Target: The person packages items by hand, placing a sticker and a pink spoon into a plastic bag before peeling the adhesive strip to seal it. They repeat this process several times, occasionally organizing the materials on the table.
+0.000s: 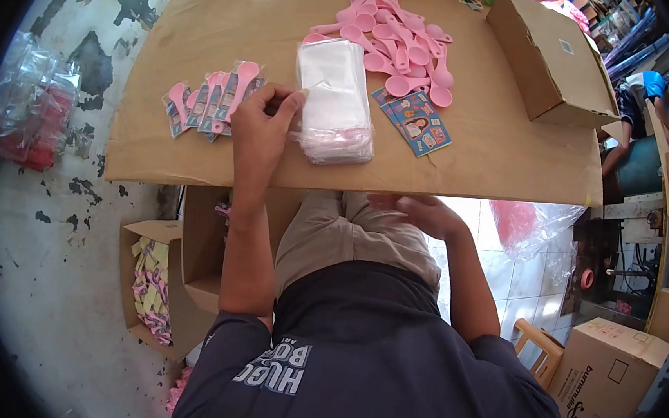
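My left hand (267, 117) is at the left edge of a stack of clear plastic bags (336, 91), its thumb and fingertips pinched on the edge of a bag. Over my lap, just below the table edge, is my right hand (420, 214); its fingers are stretched out, slightly blurred, with nothing visible in them. Right of the bags lie printed cards (420, 125), and behind them a heap of pink measuring spoons (399, 37). To the left, several packed pink spoons with cards (213, 101) lie overlapping.
A closed cardboard box (554, 61) stands at the table's right. Below the table's left side is an open box (154, 281) with pink and yellow pieces. Plastic-wrapped bundles (40, 103) are at far left. Another person (645, 100) is at the right, near a large carton (607, 388).
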The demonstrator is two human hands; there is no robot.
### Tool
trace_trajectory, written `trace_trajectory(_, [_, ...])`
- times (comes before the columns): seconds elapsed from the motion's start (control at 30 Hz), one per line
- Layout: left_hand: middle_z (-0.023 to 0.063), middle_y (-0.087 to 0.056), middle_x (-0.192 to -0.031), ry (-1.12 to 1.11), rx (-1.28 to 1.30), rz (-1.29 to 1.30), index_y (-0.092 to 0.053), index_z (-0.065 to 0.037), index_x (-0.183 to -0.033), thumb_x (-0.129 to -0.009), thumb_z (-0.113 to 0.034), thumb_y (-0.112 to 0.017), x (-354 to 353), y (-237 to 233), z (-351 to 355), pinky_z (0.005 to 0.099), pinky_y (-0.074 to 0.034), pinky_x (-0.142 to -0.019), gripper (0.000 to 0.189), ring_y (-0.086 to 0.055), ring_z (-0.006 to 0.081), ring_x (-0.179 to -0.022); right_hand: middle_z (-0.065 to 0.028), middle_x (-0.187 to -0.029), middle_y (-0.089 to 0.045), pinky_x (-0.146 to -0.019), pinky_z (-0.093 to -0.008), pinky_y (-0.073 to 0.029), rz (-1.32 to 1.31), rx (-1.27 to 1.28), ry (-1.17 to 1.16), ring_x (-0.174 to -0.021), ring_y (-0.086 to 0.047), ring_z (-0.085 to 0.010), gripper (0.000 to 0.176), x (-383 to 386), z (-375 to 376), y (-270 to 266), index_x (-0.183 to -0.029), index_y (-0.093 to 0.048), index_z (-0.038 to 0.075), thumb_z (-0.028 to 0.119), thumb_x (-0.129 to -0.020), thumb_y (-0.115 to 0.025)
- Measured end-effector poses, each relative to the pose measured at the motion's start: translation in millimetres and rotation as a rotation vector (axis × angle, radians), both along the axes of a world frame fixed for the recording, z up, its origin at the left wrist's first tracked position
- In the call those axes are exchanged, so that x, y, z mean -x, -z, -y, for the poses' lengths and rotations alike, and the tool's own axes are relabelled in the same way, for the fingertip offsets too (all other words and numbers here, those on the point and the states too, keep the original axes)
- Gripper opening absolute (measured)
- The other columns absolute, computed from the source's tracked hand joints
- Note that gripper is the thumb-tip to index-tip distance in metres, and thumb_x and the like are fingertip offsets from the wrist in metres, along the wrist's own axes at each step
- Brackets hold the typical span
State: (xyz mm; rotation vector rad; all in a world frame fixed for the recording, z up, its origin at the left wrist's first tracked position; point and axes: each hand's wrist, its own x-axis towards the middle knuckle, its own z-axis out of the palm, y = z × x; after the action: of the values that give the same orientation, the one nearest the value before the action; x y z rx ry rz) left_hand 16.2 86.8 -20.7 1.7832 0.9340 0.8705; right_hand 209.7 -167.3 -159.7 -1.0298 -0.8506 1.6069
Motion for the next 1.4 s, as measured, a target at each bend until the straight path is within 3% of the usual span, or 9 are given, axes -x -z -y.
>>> trace_trajectory(0.03, [0.0047,-0.071,-0.079,-0.015,0.012,0.005,-0.071,0.002,-0.097,-0.092,-0.018,-0.076,1.1,-1.5,-0.9,0.0243,-0.050,-0.064,0.021,-0.062,0.0079,-0.070,-0.0229,-0.145,-0.055,-0.083,-0.0320,-0.060,-0.477,-0.049,-0.016,-0.129,-0.060,-0.0291,0.061,-7.6,2.3,10.0,-0.149,-0.047,0.001,0.044,-0.106,-0.052])
trace_trajectory(0.13, [0.0052,-0.072,-0.083,-0.045,-0.029,0.091,-0.068,0.001,-0.095,-0.096,-0.020,-0.074,6.5,5.5,-7.2,0.0234,-0.050,-0.064,0.022,-0.063,0.0080,-0.071,-0.0240,-0.136,-0.060,-0.066,-0.0247,-0.058,-0.309,0.381,0.241,-0.117,-0.065,-0.0299,0.060,-25.1,26.1,89.6,-0.143,-0.051,0.001,0.046,-0.104,-0.056])
trace_trajectory(0.27, [0.0094,-0.074,-0.090,0.050,0.099,0.254,-0.061,0.000,-0.103,-0.101,-0.018,-0.067,16.8,6.3,-6.8,0.0224,-0.051,-0.064,0.019,-0.065,0.0100,-0.072,-0.0247,-0.125,-0.063,-0.097,-0.0468,-0.052,1.273,0.530,0.625,-0.118,-0.060,-0.0366,0.066,-16.1,55.9,179.8,-0.133,-0.056,-0.002,0.054,-0.100,-0.059])
trace_trajectory(0.4, [0.0157,-0.075,-0.098,0.113,0.317,0.521,-0.052,-0.002,-0.115,-0.104,-0.012,-0.060,17.5,-9.9,3.1,0.0251,-0.057,-0.070,0.016,-0.073,0.0181,-0.082,-0.0306,-0.139,-0.054,-0.113,-0.0464,-0.037,0.474,0.455,0.532,-0.131,-0.053,-0.0410,0.078,25.3,58.1,138.1,-0.140,-0.053,-0.003,0.062,-0.098,-0.056])
trace_trajectory(0.63, [0.0185,-0.076,-0.098,0.153,0.438,0.621,-0.056,-0.001,-0.117,-0.102,-0.013,-0.064,18.3,-15.3,13.3,0.0313,-0.063,-0.077,0.021,-0.076,0.0254,-0.089,-0.0169,-0.137,-0.064,-0.100,-0.0397,-0.050,0.954,-0.050,-0.318,-0.126,-0.061,-0.0243,0.054,33.4,40.8,-126.0,-0.132,-0.062,0.001,0.045,-0.102,-0.060])
trace_trajectory(0.7, [0.0194,-0.076,-0.098,0.173,0.399,0.581,-0.056,-0.001,-0.117,-0.102,-0.013,-0.065,23.7,-12.7,13.4,0.0326,-0.063,-0.078,0.021,-0.076,0.0262,-0.090,-0.0112,-0.107,-0.074,-0.077,-0.0312,-0.056,0.500,0.000,-0.003,-0.103,-0.071,-0.0191,0.035,29.3,37.1,-168.6,-0.121,-0.069,0.003,0.031,-0.100,-0.066])
trace_trajectory(0.73, [0.0203,-0.075,-0.099,0.186,0.361,0.535,-0.057,-0.001,-0.116,-0.102,-0.013,-0.065,27.1,-12.9,14.8,0.0340,-0.064,-0.080,0.020,-0.076,0.0270,-0.090,-0.0073,-0.085,-0.073,-0.061,-0.0259,-0.052,0.741,-0.037,0.349,-0.082,-0.071,-0.0135,0.022,35.1,28.8,-182.8,-0.109,-0.072,0.003,0.021,-0.098,-0.069])
trace_trajectory(0.87, [0.0216,-0.075,-0.099,0.217,0.411,0.708,-0.056,0.000,-0.119,-0.101,-0.013,-0.066,22.7,-23.9,34.9,0.0352,-0.064,-0.080,0.024,-0.076,0.0281,-0.090,-0.0116,-0.099,-0.065,-0.083,-0.0422,-0.051,1.572,0.098,0.831,-0.092,-0.064,-0.0293,0.037,11.2,-20.6,-173.5,-0.106,-0.066,0.004,0.036,-0.091,-0.075])
trace_trajectory(1.4, [0.0218,-0.075,-0.105,0.273,0.532,0.750,-0.064,0.003,-0.116,-0.099,-0.013,-0.069,12.5,-38.1,70.3,0.0336,-0.063,-0.079,0.025,-0.076,0.0283,-0.095,-0.0149,-0.087,-0.065,-0.074,-0.0418,-0.050,1.506,-0.009,0.942,-0.077,-0.063,-0.0291,0.032,-22.8,-46.5,-132.8,-0.091,-0.065,-0.001,0.028,-0.090,-0.077])
